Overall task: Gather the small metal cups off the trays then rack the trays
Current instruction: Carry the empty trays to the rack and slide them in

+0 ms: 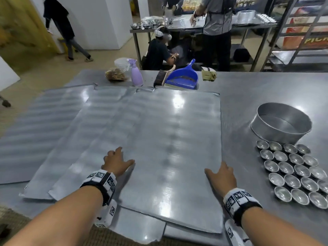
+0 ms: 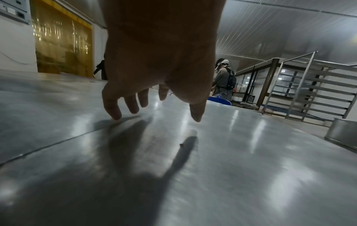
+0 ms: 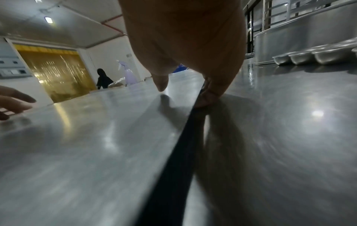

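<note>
Several flat metal trays lie overlapped on the steel table; the top tray (image 1: 168, 139) (image 2: 231, 168) (image 3: 96, 152) is bare. My left hand (image 1: 117, 162) (image 2: 158, 68) is spread over that tray's left side, with a fingertip (image 2: 115, 117) touching the metal. My right hand (image 1: 221, 176) (image 3: 183, 45) is at the tray's right edge, its fingers (image 3: 206, 97) curled down over the rim and the thumb above the top face. Small metal cups (image 1: 292, 174) (image 3: 309, 56) stand in rows on the table to the right of the tray.
A round metal pan (image 1: 276, 128) (image 3: 299, 35) (image 2: 341, 133) stands behind the cups. More trays (image 1: 44, 130) spread out to the left. A blue dustpan (image 1: 182, 77), brush and purple spray bottle (image 1: 136, 75) line the table's far edge. A tray rack (image 1: 301, 41) (image 2: 309, 91) stands far right, people work beyond.
</note>
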